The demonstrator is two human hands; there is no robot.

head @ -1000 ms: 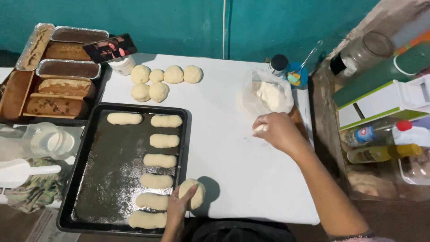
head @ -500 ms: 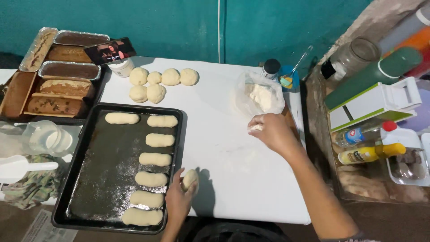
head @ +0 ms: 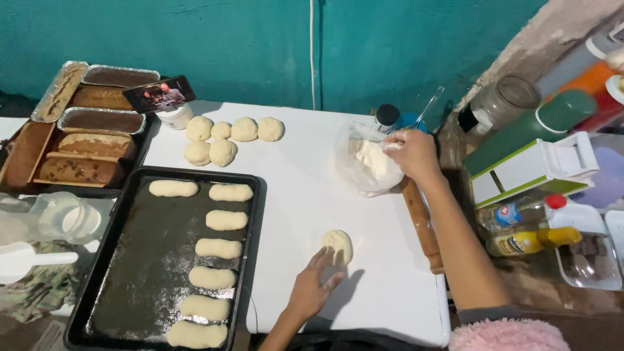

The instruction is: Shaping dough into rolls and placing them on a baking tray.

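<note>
My left hand (head: 313,288) rests on the white table (head: 292,195), fingertips touching a small round dough piece (head: 338,246). My right hand (head: 411,154) reaches into the mouth of a clear plastic bag of flour (head: 368,166), fingers pinched together at the flour. A dark baking tray (head: 140,273) at the left holds several shaped oblong dough rolls (head: 220,247). Several round dough balls (head: 221,140) lie at the table's far side.
A wooden rolling pin (head: 422,227) lies by the table's right edge. Loaf tins with baked cakes (head: 78,153) and a phone (head: 159,95) are at far left. A clear jug (head: 62,218), bottles (head: 530,240), a jar (head: 500,101) and a green-white box (head: 533,169) crowd the sides.
My left hand carried the dough piece from beside the tray out onto the middle of the table. My right hand moved from the table up into the flour bag.
</note>
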